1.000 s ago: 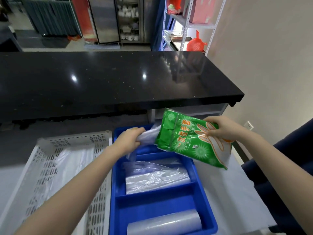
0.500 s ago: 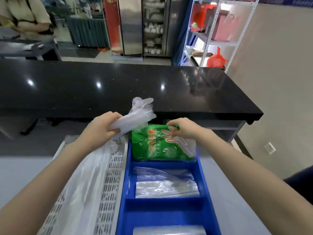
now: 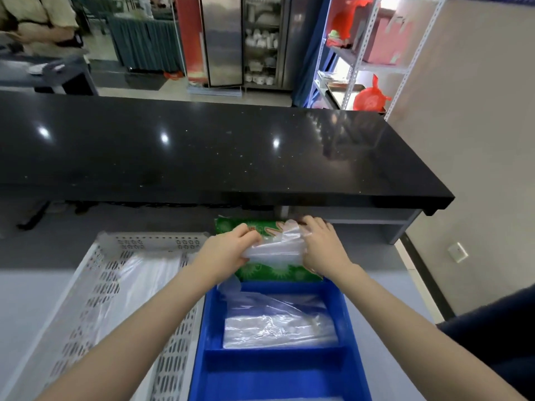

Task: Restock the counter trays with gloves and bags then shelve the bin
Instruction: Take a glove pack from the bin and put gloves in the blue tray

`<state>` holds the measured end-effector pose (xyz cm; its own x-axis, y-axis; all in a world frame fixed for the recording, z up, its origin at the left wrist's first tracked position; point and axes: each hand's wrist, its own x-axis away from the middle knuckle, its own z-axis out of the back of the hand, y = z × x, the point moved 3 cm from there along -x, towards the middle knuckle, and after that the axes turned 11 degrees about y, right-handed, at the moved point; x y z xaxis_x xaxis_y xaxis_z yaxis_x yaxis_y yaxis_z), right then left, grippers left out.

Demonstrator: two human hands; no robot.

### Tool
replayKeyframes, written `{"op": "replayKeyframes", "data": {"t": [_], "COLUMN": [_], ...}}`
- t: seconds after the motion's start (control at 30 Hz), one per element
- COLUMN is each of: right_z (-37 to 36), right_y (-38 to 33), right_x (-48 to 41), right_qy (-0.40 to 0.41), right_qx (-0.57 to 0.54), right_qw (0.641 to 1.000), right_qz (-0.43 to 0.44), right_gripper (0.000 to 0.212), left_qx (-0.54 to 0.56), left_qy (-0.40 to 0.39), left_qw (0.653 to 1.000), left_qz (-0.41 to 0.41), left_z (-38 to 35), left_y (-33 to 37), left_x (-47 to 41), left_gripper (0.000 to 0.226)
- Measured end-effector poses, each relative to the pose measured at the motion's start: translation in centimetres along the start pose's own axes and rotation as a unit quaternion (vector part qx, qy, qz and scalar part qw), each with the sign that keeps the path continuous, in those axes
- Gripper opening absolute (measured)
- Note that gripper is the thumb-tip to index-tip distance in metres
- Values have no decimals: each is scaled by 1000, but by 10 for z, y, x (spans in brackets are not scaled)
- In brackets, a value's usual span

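A blue divided tray (image 3: pixel 351 337) lies in front of me. In its far compartment rests a green glove packet (image 3: pixel 269 274). Above that packet, my left hand (image 3: pixel 223 250) and my right hand (image 3: pixel 321 247) both grip a bundle of clear plastic gloves (image 3: pixel 276 251), one hand at each end. The middle compartment holds a stack of clear plastic bags (image 3: pixel 278 325). The near compartment shows bare blue bottom. A white perforated bin (image 3: pixel 86 299) stands to the left of the tray, with clear plastic inside it.
A black stone countertop (image 3: pixel 202 151) runs across beyond the trays, with a grey shelf under its right end. White metal shelving (image 3: pixel 356 56) with red items stands at the back right. A person is at the far left behind the counter.
The green packet went from my right hand into the tray's far compartment. My left hand lowered the glove bundle over it, and my right hand took hold of the bundle's other end.
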<state>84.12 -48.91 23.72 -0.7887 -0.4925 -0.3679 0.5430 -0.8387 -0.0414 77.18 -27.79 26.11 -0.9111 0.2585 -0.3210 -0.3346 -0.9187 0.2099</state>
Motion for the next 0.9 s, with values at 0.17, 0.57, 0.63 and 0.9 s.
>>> {"op": "replayKeyframes", "data": {"t": [0.17, 0.57, 0.63, 0.9], "right_z": [-21, 12, 16, -11], "right_y": [5, 26, 7, -11], "right_x": [12, 39, 40, 38], "right_qy": [-67, 24, 44, -67], "right_qx": [25, -131, -122, -11], "right_qw": [997, 990, 992, 998], "right_qz": [19, -49, 3, -6], "right_gripper": [48, 79, 73, 23], "left_qx": [-29, -15, -4, 81], "left_qy": [-13, 21, 20, -10], "left_qw": [999, 998, 998, 996], "left_qz": [-19, -50, -58, -18], "left_z": [-32, -62, -67, -49], "left_y": [5, 24, 35, 13], "left_x": [-9, -14, -16, 3], "left_gripper": [46, 55, 56, 78]}}
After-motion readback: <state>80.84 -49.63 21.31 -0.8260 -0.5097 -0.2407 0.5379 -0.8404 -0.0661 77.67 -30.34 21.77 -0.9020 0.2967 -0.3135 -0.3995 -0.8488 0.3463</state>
